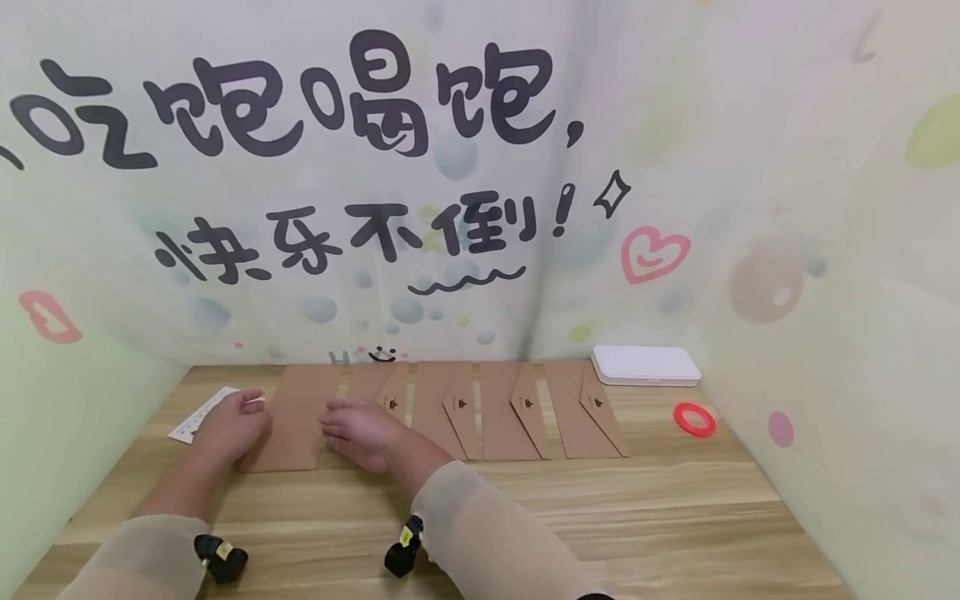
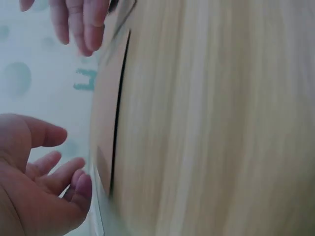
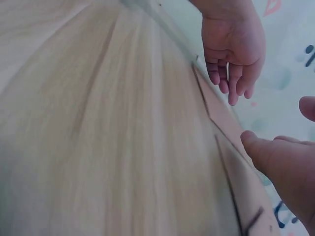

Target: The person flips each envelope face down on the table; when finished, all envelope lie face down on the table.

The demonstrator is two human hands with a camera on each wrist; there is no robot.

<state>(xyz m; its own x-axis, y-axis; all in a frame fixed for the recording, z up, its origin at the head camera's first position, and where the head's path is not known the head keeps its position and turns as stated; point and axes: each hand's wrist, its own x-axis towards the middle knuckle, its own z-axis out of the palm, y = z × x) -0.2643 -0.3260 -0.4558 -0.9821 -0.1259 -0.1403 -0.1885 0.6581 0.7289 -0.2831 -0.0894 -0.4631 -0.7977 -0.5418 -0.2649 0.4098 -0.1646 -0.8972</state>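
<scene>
A plain brown envelope point(image 1: 292, 425) lies flat at the left end of a row of brown envelopes. Along its left side is my left hand point(image 1: 234, 423), fingers loosely bent and holding nothing, as the left wrist view of the hand point(image 2: 44, 182) shows. On the other side my right hand point(image 1: 363, 429) hovers with relaxed fingers, partly covering the neighbouring envelope point(image 1: 367, 379); nothing is in its grasp in the right wrist view. Whether either hand touches the paper cannot be told. A white patterned card point(image 1: 197, 421) lies partly hidden behind the left hand.
Three more envelopes, an envelope point(image 1: 437, 417), an envelope point(image 1: 506, 417) and an envelope point(image 1: 573, 417), show pointed flaps with small dark prints. A white case point(image 1: 647, 367) stands at the back right, with a red ring point(image 1: 694, 420) in front. Patterned curtains point(image 1: 480, 325) border the wooden table point(image 1: 637, 517).
</scene>
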